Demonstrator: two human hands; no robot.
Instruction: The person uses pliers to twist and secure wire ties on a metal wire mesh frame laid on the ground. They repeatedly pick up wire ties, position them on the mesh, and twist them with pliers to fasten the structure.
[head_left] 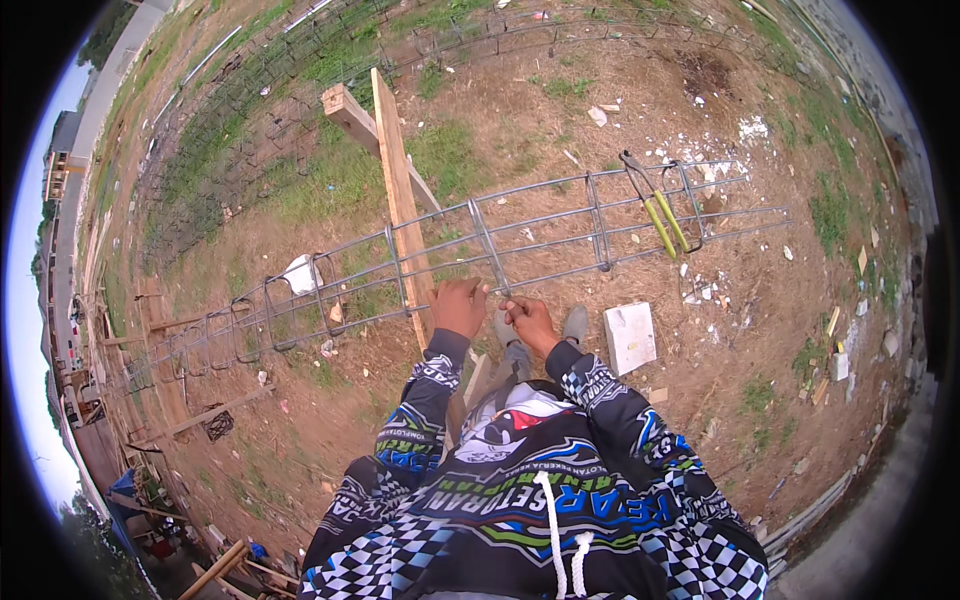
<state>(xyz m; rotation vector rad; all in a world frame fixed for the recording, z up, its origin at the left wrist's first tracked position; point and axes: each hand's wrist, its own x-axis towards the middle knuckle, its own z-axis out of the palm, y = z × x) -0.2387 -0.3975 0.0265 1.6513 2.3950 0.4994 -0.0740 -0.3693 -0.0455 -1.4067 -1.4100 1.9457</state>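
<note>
A long rebar cage [545, 248] of straight bars and square stirrups runs across in front of me. At its near bottom bar, beside a stirrup [487, 245], both of my hands come close together. My left hand [459, 306] is closed with its fingers bent at the bar; what they pinch is too small to make out. Just right of the stirrup's lower corner, my right hand [532, 325] has thumb and fingers pressed together, possibly on something thin that I cannot identify. Pincers [665, 222] with yellow-green handles hang on the cage's right end, away from my hands.
An upright wooden plank [398, 190] and a crossing beam [352, 118] stand at the cage. A white block [629, 338] lies on the ground right of my feet. More wire cages [225, 165] lie at the far left, and white rubble [752, 130] is scattered at right.
</note>
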